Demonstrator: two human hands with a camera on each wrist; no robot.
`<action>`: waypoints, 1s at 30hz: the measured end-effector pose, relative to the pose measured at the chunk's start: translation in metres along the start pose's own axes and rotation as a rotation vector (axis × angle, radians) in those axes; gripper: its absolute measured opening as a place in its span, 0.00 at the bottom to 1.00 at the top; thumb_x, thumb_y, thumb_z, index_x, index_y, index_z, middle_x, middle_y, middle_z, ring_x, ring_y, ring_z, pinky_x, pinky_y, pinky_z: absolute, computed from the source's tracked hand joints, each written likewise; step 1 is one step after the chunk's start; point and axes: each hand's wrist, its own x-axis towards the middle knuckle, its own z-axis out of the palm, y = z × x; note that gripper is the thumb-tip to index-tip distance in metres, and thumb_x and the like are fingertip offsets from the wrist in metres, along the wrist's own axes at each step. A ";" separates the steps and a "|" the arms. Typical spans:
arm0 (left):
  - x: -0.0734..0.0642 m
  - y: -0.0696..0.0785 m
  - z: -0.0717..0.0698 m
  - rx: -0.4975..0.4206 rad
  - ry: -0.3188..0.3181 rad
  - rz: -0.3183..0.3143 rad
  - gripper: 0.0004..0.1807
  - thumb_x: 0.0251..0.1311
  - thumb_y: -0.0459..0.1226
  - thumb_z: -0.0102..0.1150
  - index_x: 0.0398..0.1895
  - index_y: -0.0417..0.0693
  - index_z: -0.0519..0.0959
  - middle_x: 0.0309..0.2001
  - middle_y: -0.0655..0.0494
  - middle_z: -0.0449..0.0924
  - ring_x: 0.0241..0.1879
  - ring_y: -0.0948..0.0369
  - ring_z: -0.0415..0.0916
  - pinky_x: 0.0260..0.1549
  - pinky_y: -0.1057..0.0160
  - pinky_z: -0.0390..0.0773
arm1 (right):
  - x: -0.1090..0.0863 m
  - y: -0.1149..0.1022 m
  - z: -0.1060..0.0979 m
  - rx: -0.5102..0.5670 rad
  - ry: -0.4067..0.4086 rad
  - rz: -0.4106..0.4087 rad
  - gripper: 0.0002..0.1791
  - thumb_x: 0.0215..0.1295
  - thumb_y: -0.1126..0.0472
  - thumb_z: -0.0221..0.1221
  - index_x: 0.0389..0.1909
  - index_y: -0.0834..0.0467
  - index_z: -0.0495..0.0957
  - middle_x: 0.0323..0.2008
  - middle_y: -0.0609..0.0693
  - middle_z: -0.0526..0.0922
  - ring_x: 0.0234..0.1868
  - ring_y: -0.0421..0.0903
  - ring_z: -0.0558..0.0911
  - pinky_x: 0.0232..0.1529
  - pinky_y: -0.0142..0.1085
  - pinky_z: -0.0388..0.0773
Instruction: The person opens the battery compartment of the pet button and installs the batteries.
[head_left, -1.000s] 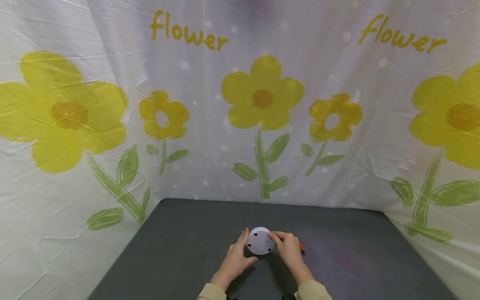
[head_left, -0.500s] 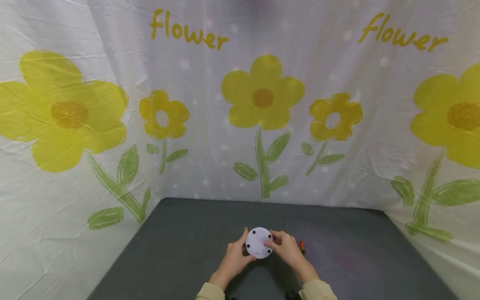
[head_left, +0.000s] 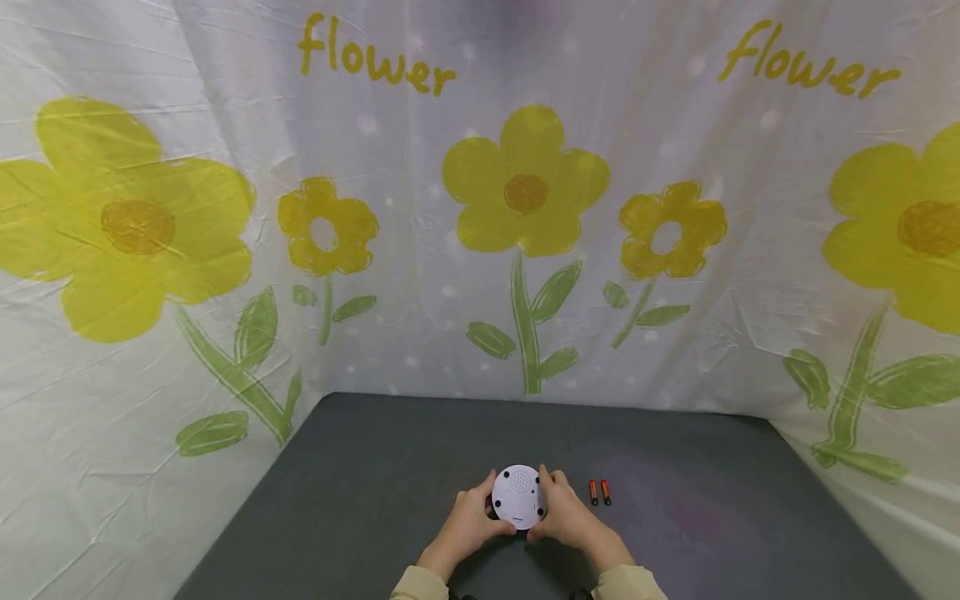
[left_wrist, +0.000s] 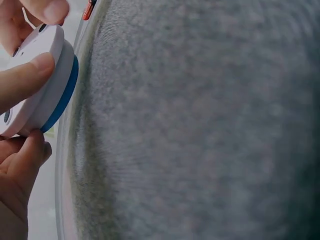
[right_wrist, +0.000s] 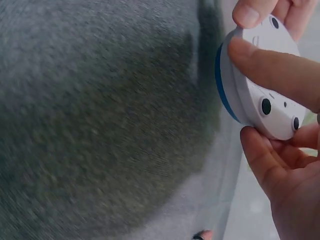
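A round white device [head_left: 517,498] with a dotted patch of small holes and several black rubber feet faces up toward the head camera. A blue band [left_wrist: 64,97] runs round its far side in the left wrist view. My left hand [head_left: 467,521] grips its left edge, thumb on the white face and fingers behind. My right hand [head_left: 568,515] holds the right edge in the same way, its thumb [right_wrist: 270,70] lying across the face in the right wrist view. The device's other face is hidden. Two red-and-black batteries [head_left: 599,492] lie side by side right of my right hand.
The dark grey tabletop [head_left: 390,467] stretches around the hands. Behind and beside it hangs a white curtain [head_left: 420,333] printed with yellow flowers.
The device has tipped so its dotted face shows fully and moved slightly nearer me. My right thumb has slid from the face to its near edge. Both batteries now show beside the right hand.
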 end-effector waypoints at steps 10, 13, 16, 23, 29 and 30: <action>-0.002 0.000 0.000 0.014 -0.026 -0.007 0.51 0.35 0.41 0.77 0.63 0.29 0.62 0.58 0.38 0.70 0.53 0.54 0.71 0.50 0.53 0.72 | 0.000 0.000 0.002 -0.015 -0.025 0.012 0.57 0.28 0.68 0.76 0.61 0.80 0.55 0.48 0.70 0.66 0.49 0.63 0.70 0.51 0.54 0.69; -0.002 -0.002 0.000 0.006 -0.039 -0.016 0.51 0.35 0.43 0.77 0.63 0.31 0.63 0.58 0.40 0.70 0.55 0.53 0.69 0.50 0.54 0.72 | 0.000 0.000 -0.001 -0.018 -0.058 0.025 0.56 0.29 0.67 0.76 0.61 0.80 0.56 0.48 0.71 0.66 0.50 0.64 0.70 0.52 0.55 0.68; -0.003 -0.005 0.003 -0.015 -0.057 -0.018 0.52 0.34 0.45 0.77 0.64 0.34 0.62 0.58 0.42 0.70 0.56 0.53 0.69 0.51 0.55 0.72 | 0.000 0.000 -0.002 -0.019 -0.089 0.043 0.54 0.30 0.67 0.76 0.60 0.81 0.57 0.48 0.71 0.67 0.49 0.63 0.70 0.52 0.55 0.68; -0.006 -0.011 0.008 -0.088 -0.023 0.031 0.53 0.33 0.46 0.78 0.64 0.37 0.62 0.58 0.41 0.70 0.55 0.53 0.69 0.50 0.57 0.73 | -0.001 0.003 -0.005 -0.004 -0.134 0.053 0.53 0.33 0.66 0.75 0.60 0.80 0.57 0.49 0.71 0.68 0.49 0.62 0.70 0.52 0.57 0.67; -0.005 -0.015 0.012 -0.176 0.003 0.036 0.55 0.34 0.42 0.78 0.66 0.34 0.59 0.61 0.38 0.65 0.58 0.49 0.66 0.51 0.58 0.72 | 0.000 0.008 -0.007 0.004 -0.133 0.023 0.53 0.34 0.64 0.75 0.62 0.77 0.57 0.49 0.70 0.70 0.48 0.60 0.71 0.50 0.55 0.69; -0.005 -0.015 0.012 -0.188 0.007 0.036 0.54 0.34 0.42 0.78 0.66 0.34 0.59 0.61 0.38 0.65 0.58 0.49 0.66 0.51 0.58 0.72 | 0.000 0.008 -0.009 0.010 -0.131 0.013 0.53 0.35 0.64 0.75 0.62 0.77 0.58 0.48 0.69 0.71 0.47 0.59 0.72 0.49 0.55 0.70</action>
